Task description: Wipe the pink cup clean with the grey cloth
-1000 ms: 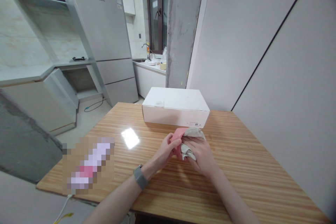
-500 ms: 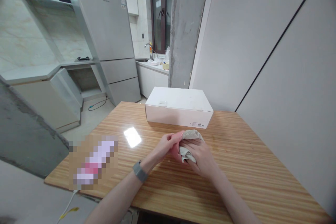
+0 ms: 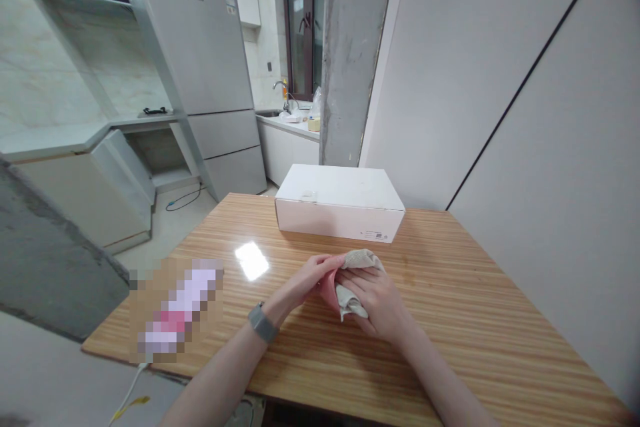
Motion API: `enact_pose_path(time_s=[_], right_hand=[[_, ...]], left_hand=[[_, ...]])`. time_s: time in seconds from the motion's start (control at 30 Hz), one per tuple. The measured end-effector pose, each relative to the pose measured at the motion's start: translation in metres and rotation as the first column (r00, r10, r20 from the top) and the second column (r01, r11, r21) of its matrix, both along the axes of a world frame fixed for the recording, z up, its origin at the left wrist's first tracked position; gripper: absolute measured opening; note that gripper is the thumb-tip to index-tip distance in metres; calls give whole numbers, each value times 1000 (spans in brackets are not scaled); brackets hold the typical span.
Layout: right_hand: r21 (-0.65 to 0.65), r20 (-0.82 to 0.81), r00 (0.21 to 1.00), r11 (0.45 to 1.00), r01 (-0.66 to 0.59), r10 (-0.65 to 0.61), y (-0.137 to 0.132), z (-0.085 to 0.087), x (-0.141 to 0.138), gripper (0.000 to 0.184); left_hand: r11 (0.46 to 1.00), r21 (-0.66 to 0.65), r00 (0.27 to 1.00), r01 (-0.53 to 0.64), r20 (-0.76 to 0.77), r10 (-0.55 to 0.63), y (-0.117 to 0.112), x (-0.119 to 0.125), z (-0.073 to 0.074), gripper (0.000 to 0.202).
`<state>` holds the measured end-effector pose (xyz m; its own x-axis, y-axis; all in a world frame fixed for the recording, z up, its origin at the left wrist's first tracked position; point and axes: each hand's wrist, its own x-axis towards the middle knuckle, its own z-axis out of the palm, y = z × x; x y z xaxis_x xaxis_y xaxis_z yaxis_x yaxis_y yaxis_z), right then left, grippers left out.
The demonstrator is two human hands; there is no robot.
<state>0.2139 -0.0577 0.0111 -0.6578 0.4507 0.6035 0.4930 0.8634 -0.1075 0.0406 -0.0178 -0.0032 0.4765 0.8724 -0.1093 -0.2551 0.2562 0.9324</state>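
Over the middle of the table, my left hand [image 3: 307, 278] is closed around the left side of a small pink bowl [image 3: 329, 289], whose mouth is turned to the right. My right hand [image 3: 383, 300] presses a light grey cloth [image 3: 353, 305] into the mouth, fingers on the cloth. Part of the cloth bunches up above the fingers and a corner hangs below. The inside of the bowl is hidden by the cloth and my right hand.
A white box [image 3: 340, 219] lies behind my hands on the wooden table [image 3: 480, 320]. At the left edge is a pixelated object [image 3: 183, 307] with a white cable [image 3: 131, 387]. A fridge [image 3: 200, 47] and a sink counter [image 3: 287, 137] stand farther back.
My right hand and the cloth have shifted slightly left and down at the bowl's mouth. My left hand keeps its hold on the bowl, and the view has moved a little.
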Motion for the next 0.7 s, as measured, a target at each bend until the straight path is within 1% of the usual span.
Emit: enact_pose_path(time_s=[0.07, 0.17, 0.27, 0.33, 0.37, 0.43, 0.53, 0.63, 0.7], right_hand=[[-26, -14, 1000, 1000, 8, -9, 1, 0, -1, 40], [-3, -17, 999, 1000, 27, -27, 2, -3, 2, 42], [43, -19, 994, 993, 110, -109, 4, -6, 3, 41], [58, -19, 983, 981, 185, -185, 5, -7, 3, 41], [61, -16, 977, 976, 211, -211, 5, -7, 3, 41], [56, -9, 975, 974, 220, -220, 7, -6, 4, 40], [37, -15, 989, 988, 147, -147, 7, -4, 7, 39], [-1, -21, 998, 999, 53, -53, 5, -3, 7, 40], [-36, -22, 999, 999, 37, -38, 4, -3, 6, 40]], left_hand=[[998, 14, 998, -59, -25, 59, 1, 1, -2, 37], [987, 48, 987, -156, -31, 158, 0, 6, -6, 35], [969, 65, 971, -239, 1, 239, -2, 13, -11, 36], [961, 58, 962, -272, 38, 270, -5, 17, -14, 38], [960, 49, 960, -276, 58, 273, -6, 18, -15, 39], [965, 31, 962, -260, 89, 257, -8, 20, -17, 41], [974, 19, 969, -227, 108, 224, -7, 19, -17, 45], [986, 43, 986, -164, 36, 163, -3, 14, -12, 46], [992, 45, 993, -119, -17, 120, -1, 11, -10, 41]])
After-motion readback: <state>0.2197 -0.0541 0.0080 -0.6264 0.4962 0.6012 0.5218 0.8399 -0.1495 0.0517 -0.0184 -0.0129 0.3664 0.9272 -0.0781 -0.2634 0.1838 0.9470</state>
